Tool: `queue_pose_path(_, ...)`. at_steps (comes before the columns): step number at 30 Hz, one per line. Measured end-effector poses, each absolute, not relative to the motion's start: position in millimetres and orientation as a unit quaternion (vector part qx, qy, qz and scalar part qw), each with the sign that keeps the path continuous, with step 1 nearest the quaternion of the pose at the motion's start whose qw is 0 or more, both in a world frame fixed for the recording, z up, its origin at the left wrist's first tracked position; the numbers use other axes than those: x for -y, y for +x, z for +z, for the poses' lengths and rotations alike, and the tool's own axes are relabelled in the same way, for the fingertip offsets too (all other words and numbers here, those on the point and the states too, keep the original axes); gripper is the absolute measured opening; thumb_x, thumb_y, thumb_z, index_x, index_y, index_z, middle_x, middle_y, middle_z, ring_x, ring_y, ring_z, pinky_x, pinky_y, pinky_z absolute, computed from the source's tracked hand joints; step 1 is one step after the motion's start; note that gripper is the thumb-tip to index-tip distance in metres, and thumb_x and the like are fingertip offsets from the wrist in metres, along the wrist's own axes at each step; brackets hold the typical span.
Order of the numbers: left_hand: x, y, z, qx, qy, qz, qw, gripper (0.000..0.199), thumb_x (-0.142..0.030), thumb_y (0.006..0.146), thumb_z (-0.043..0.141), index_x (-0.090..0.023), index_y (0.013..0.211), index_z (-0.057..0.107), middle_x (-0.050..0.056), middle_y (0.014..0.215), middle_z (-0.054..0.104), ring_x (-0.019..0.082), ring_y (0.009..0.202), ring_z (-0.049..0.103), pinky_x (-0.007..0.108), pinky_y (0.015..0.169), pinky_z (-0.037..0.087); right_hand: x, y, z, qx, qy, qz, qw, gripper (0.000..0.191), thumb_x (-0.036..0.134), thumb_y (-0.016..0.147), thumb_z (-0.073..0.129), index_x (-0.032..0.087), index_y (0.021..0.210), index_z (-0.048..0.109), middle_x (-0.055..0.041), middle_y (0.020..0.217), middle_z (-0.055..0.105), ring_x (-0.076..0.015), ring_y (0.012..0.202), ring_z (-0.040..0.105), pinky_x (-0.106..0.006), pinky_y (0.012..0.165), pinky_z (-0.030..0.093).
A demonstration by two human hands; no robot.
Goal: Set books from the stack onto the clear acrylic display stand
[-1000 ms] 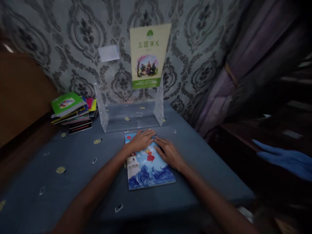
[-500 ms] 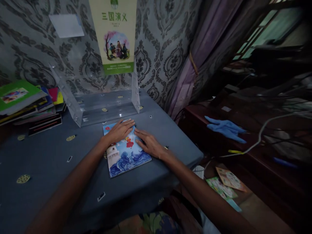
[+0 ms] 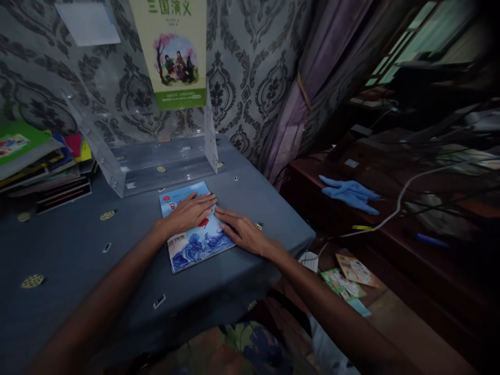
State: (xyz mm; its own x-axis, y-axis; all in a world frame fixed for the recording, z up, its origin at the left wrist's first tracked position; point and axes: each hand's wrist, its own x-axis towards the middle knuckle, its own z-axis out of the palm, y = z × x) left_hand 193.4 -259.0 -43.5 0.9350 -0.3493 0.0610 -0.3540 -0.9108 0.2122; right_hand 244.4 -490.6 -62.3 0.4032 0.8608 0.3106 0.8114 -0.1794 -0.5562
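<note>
A closed picture book [image 3: 203, 247] with a blue cover of waves and a small red figure lies on the cloth-covered table [image 3: 128, 281]. My left hand [image 3: 191, 212] rests flat across the middle of the cover, fingers stretched to the right and hiding part of the title. On the book's right edge lies my right hand [image 3: 244, 232], its fingers extended and its fingertips close to those of the left. Neither hand grasps the book; both lie on it.
Behind the book stands a clear acrylic stand [image 3: 117, 169]. A stack of books [image 3: 47, 161] is at the left. A green poster [image 3: 179, 57] hangs by the wall. To the right, a dark red cabinet [image 3: 304, 179] bears a blue glove [image 3: 349, 194] and a cable [image 3: 398, 203].
My left hand has slid down the cover toward me, uncovering the book's top edge and part of the title. The right hand stays at the right edge. The camera view has shifted slightly.
</note>
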Motion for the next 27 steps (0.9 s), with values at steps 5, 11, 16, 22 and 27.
queue_pose_path(5,266,183,-44,0.203,0.972,0.016,0.116,0.054,-0.043,0.107,0.022,-0.021,0.151,0.044,0.005,0.158,0.043,0.018,0.151,0.031,0.043,0.124,0.017,503,232,-55,0.538,-0.77,0.045,0.339,0.043,0.034,0.105,0.04,0.022,0.142,0.057,-0.0087,0.15,0.053,-0.026,0.14,0.049,-0.05,0.118,0.041)
queue_pose_path(11,277,168,-45,0.222,0.969,0.007,0.112,0.052,-0.043,0.108,0.022,-0.023,0.152,0.041,0.003,0.159,0.042,0.017,0.152,0.028,0.042,0.124,0.017,516,218,-56,0.546,-0.766,0.031,0.336,0.044,0.035,0.106,0.037,0.02,0.142,0.057,-0.0104,0.148,0.054,-0.0248,0.138,0.051,-0.051,0.117,0.041)
queue_pose_path(16,288,154,-42,0.238,0.964,0.004,0.117,0.052,-0.043,0.108,0.022,-0.027,0.155,0.037,0.002,0.159,0.042,0.017,0.151,0.029,0.044,0.124,0.017,527,207,-60,0.553,-0.766,0.026,0.326,0.042,0.031,0.106,0.04,0.023,0.145,0.054,-0.0091,0.148,0.055,-0.0235,0.139,0.05,-0.052,0.118,0.04)
queue_pose_path(22,300,138,-39,0.245,0.96,-0.014,0.133,0.052,-0.045,0.108,0.022,-0.025,0.153,0.04,0.004,0.159,0.042,0.019,0.151,0.031,0.046,0.125,0.013,543,190,-64,0.549,-0.772,0.001,0.32,0.043,0.031,0.105,0.041,0.02,0.145,0.053,-0.0121,0.147,0.056,-0.0233,0.137,0.052,-0.05,0.119,0.039)
queue_pose_path(27,308,126,-39,0.249,0.958,-0.025,0.138,0.051,-0.043,0.108,0.023,-0.025,0.154,0.037,0.002,0.159,0.041,0.018,0.152,0.028,0.047,0.126,0.011,552,175,-67,0.546,-0.777,-0.018,0.315,0.044,0.027,0.105,0.039,0.018,0.146,0.052,-0.0149,0.147,0.056,-0.0236,0.137,0.052,-0.051,0.118,0.041)
